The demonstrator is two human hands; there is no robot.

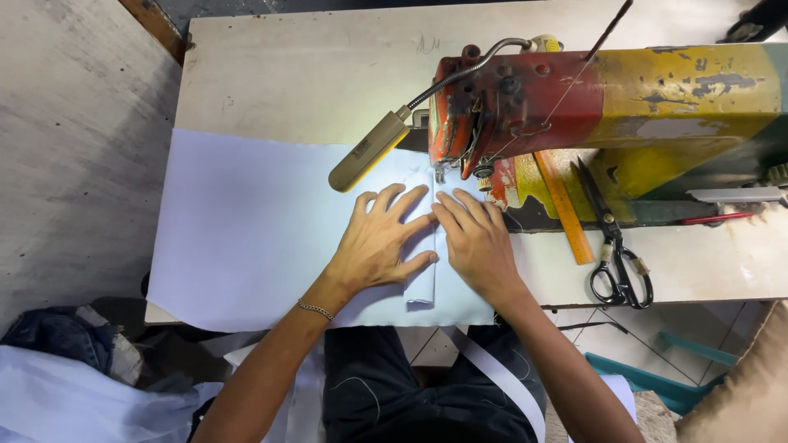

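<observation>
My left hand [379, 239] lies flat with fingers spread on a wide sheet of white fabric [246, 230], its thumb pressing a narrow folded strip [423, 283] of the same cloth. My right hand [476, 238] rests palm down just right of that strip, fingers pointing toward the needle area [442, 172] of an old red and yellow sewing machine [599, 90]. Both hands hold the cloth flat in front of the presser foot. A thin bracelet circles my left wrist.
A gooseneck lamp [367, 151] shines on the cloth. Black scissors [616, 246] and an orange ruler [565, 209] lie on the table right of the machine. A white strip [501, 377] hangs over my lap. Cloth piles [57, 369] sit at lower left.
</observation>
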